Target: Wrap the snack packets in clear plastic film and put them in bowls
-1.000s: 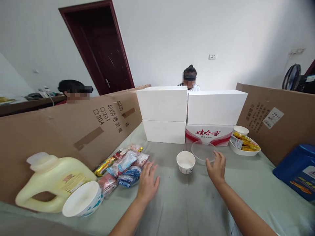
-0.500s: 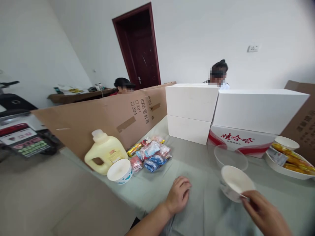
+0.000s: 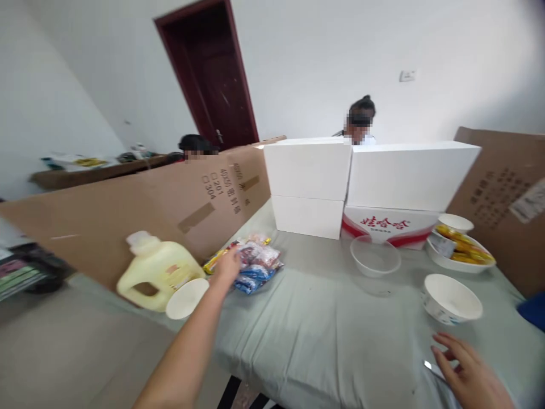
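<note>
Left hand [image 3: 227, 267]: stretched out onto the near edge of the snack packets [image 3: 259, 258]; its fingers are hidden, so the grip cannot be told.
Right hand [image 3: 468, 375]: open, fingers spread, holding nothing, low over the near right of the table, just beside a thin silvery strip [image 3: 432, 368].
Snack packets: heaped at the table's left, near the cardboard wall [image 3: 128, 216].
Edges: cardboard wall left, white boxes [image 3: 309, 182] behind, cardboard panel [image 3: 498, 210] right; the near edge is open.
Open room: bare grey cloth [image 3: 332, 329] between the hands.
Containers: paper bowl [image 3: 452, 298] empty, ahead of the right hand; clear bowl [image 3: 374, 255] empty; plate [image 3: 445, 262] holds yellow packets; white bowl [image 3: 186, 298] empty, touching the yellow jug [image 3: 157, 271].
</note>
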Action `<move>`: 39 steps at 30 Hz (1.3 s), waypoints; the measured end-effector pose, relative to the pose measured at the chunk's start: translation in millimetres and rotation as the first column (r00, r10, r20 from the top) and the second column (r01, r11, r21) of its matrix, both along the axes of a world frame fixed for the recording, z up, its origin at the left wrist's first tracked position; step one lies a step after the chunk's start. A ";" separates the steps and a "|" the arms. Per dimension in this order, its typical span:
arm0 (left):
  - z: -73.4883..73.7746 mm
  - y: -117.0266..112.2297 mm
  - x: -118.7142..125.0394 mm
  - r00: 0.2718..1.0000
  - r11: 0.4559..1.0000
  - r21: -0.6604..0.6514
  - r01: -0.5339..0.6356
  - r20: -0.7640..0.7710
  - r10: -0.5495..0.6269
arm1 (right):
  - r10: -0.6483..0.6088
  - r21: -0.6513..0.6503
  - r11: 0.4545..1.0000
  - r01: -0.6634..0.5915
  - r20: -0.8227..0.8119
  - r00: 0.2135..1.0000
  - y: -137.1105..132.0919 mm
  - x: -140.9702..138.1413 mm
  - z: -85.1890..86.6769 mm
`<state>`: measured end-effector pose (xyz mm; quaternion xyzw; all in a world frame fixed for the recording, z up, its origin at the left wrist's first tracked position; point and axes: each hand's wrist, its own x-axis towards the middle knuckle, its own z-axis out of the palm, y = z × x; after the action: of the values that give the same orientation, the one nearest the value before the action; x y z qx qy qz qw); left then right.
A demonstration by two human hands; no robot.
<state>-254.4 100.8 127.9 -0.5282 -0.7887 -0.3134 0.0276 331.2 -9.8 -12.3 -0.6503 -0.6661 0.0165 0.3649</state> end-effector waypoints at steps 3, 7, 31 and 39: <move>-1.6 -16.8 25.9 0.998 0.962 0.267 0.046 -0.053 -0.033 | 0.018 -0.066 0.998 -0.013 0.074 0.997 -33.1 -8.2 -1.0; -37.8 -56.1 126.2 0.907 0.762 0.493 0.420 -0.268 -0.326 | 0.026 -0.102 0.995 -0.001 0.239 0.971 -49.7 -11.1 -7.5; -135.6 -133.0 234.8 0.576 0.609 0.243 0.755 0.198 -0.793 | 0.474 -0.422 0.849 -0.318 0.341 0.812 1.0 -71.1 50.5; -113.7 -96.4 261.1 0.534 0.719 0.151 0.678 0.571 -0.623 | 0.271 -0.170 0.955 -0.244 0.160 0.949 -17.4 -60.1 41.3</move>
<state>6.7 4.4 14.2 -0.6600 -0.5158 -0.4120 -0.3586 271.2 -27.2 29.1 -0.5815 -0.7728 0.0542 0.2483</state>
